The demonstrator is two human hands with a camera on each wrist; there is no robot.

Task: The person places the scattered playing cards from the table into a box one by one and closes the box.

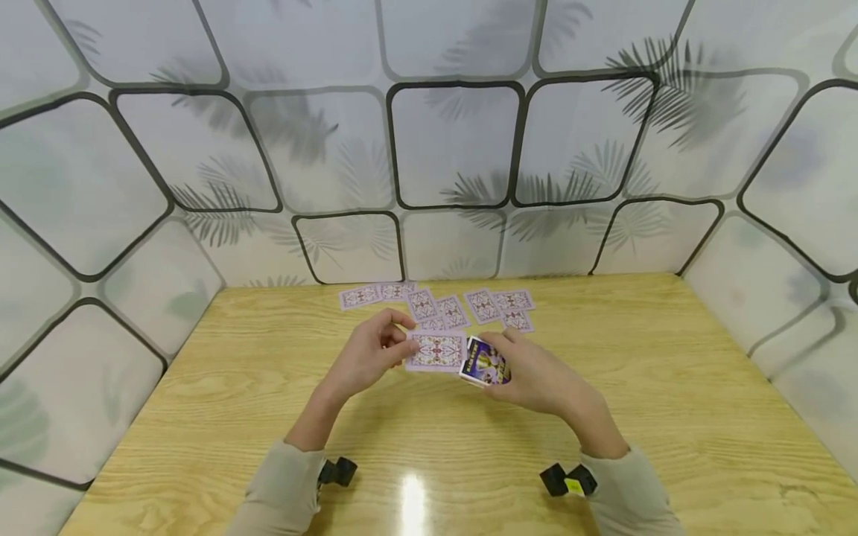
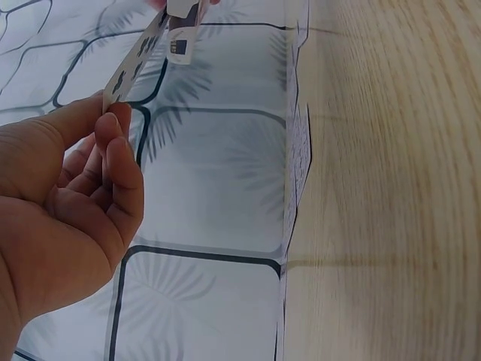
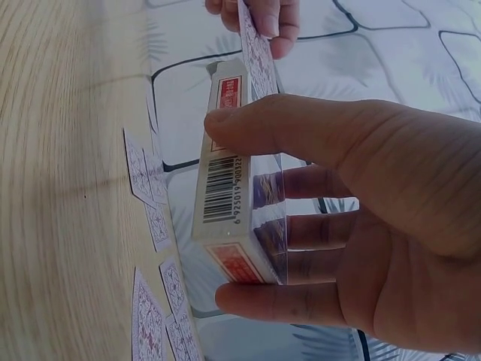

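Observation:
My left hand (image 1: 372, 350) pinches a playing card (image 1: 437, 351) by its left end, between thumb and fingers. The card's back is up in the head view, with a lilac border and red-purple pattern; dark pips show on its other side (image 2: 135, 68) in the left wrist view. My right hand (image 1: 536, 372) grips a card box (image 1: 485, 362), purple and gold on its upper face. In the right wrist view the box's white side (image 3: 220, 192) bears a barcode, and the thumb presses along it. The card's right end is right at the box's left end, both held above the table.
Several patterned cards lie back-up on the wooden table (image 1: 429, 432) beyond my hands, in a left group (image 1: 360, 297) and a right group (image 1: 482, 305), some overlapping. A white curtain (image 1: 456, 149) with leaf prints and dark outlines encloses the table's back and sides.

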